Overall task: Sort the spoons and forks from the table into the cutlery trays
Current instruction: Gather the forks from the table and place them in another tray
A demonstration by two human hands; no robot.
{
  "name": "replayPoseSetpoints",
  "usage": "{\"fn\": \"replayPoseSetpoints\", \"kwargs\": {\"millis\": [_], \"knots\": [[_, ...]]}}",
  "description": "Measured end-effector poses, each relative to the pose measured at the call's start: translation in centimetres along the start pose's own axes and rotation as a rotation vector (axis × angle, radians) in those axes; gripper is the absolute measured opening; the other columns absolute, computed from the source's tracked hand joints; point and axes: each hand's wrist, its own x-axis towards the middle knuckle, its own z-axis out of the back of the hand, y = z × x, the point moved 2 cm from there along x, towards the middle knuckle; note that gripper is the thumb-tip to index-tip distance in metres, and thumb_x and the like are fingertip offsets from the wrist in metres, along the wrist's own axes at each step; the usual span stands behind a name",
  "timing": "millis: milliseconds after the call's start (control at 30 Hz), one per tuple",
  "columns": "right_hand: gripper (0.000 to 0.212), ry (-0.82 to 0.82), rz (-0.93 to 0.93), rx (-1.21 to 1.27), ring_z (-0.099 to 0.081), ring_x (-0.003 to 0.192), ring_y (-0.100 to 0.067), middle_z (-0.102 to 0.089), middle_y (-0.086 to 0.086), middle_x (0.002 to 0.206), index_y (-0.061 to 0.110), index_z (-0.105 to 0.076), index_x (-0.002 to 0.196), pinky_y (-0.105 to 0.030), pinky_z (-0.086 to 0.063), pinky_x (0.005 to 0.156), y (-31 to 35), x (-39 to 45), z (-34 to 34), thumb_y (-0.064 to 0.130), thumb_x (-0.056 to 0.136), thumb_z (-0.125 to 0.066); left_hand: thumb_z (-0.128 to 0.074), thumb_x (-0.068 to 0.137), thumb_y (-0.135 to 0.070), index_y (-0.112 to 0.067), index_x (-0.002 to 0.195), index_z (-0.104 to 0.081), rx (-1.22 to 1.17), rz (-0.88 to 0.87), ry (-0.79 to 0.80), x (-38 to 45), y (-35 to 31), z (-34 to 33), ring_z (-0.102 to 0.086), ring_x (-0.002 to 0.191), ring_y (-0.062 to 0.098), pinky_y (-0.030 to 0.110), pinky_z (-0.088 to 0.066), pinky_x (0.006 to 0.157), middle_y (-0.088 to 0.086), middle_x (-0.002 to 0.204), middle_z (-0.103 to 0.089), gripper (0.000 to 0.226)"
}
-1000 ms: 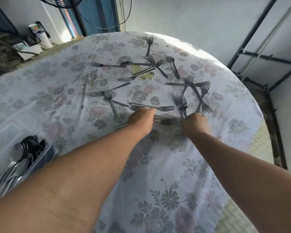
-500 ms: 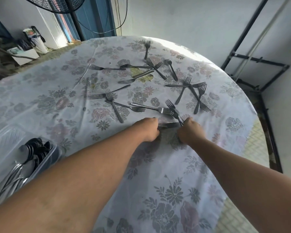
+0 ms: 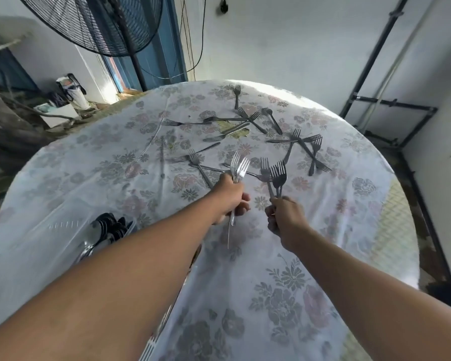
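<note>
From the head view, a round tabletop (image 3: 245, 269) wears a cloth with flowers on it. Many loose forks (image 3: 248, 121) lie scattered on the far half, from about 11 o'clock to 2 o'clock of the hands. Some cross over each other. A clear tray (image 3: 63, 225) sits at about 9 o'clock near the tabletop edge, partly hidden behind the left forearm. Dark spoons (image 3: 107, 225) lie piled in it. A big fan (image 3: 94, 22) stands past the tabletop at 11 o'clock. A black metal frame (image 3: 385, 105) leans by the wall at 2 o'clock.

The left hand (image 3: 231, 198) is curled tight around a bunch of shiny forks (image 3: 238, 166). Their prongs point up and the handles stick out below the fist. The right hand (image 3: 284, 217) pinches the handles of some dark forks (image 3: 277, 175), prongs up too. Both hands are lifted above the cloth, close beside each other but not touching.
</note>
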Motion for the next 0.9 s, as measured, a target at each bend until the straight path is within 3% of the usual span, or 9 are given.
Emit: {"fn": "replayPoseSetpoints", "kwargs": {"millis": [167,367,533,667,800,900], "knots": [[0.015,0.057,-0.068,0.107,-0.024,0.046,-0.013,-0.038,-0.001,0.06,0.016,-0.045,0.093,-0.022,-0.02,0.042,-0.9,-2.0,-1.2,0.012,0.107,-0.042,-0.036,0.108,-0.02,-0.014,0.101,-0.047,-0.203,0.041,-0.065,-2.4,0.4,1.2,-0.025,0.041,0.009,0.018,-0.02,0.041,0.001,0.061,-0.036,0.014],[0.016,0.065,-0.088,0.132,-0.026,0.042,-0.013,-0.042,-0.002,0.059,0.018,-0.045,0.09,-0.02,-0.023,0.041,-2.0,-4.8,-2.7,0.012,0.105,-0.042,-0.038,0.098,-0.011,-0.014,0.094,-0.05,-0.222,0.077,-0.088,-5.9,1.5,3.1,-0.02,0.04,0.01,0.02,-0.016,0.042,-0.004,0.052,-0.032,0.013],[0.011,0.027,-0.052,0.068,-0.033,0.046,-0.013,-0.051,-0.004,0.07,0.014,-0.052,0.099,-0.024,-0.027,0.046,-3.6,-7.3,-5.1,0.013,0.104,-0.043,-0.036,0.104,-0.008,-0.01,0.107,-0.057,-0.229,0.095,-0.089,-7.5,2.5,6.1,-0.037,0.042,0.01,0.023,-0.031,0.042,0.003,0.06,-0.049,0.022],[0.017,-0.032,-0.024,-0.028,-0.03,0.054,-0.015,-0.042,-0.001,0.066,0.015,-0.049,0.086,-0.029,-0.023,0.05,-5.0,-10.0,-7.9,0.013,0.101,-0.042,-0.038,0.107,-0.003,-0.005,0.109,-0.05,-0.2,0.093,0.018,-10.0,4.1,9.5,-0.059,0.056,0.019,0.03,-0.051,0.054,0.012,0.068,-0.069,0.013],[0.022,-0.061,-0.023,-0.111,-0.025,0.058,-0.017,-0.03,-0.002,0.064,0.019,-0.041,0.074,-0.033,-0.021,0.055,-6.9,-12.9,-11.1,0.015,0.096,-0.044,-0.044,0.106,-0.006,-0.005,0.116,-0.05,-0.152,0.103,0.086,-11.4,6.8,12.7,-0.063,0.067,0.024,0.042,-0.059,0.071,0.016,0.089,-0.069,0.011],[0.022,-0.069,0.022,-0.118,-0.03,0.062,-0.017,-0.037,-0.003,0.069,0.015,-0.052,0.077,-0.032,-0.026,0.054,-8.6,-15.7,-13.8,0.014,0.098,-0.043,-0.055,0.104,-0.013,-0.003,0.116,-0.056,-0.046,0.142,0.063,-12.1,9.2,14.9,-0.067,0.078,0.028,0.047,-0.062,0.08,0.018,0.101,-0.065,0.016]]}}
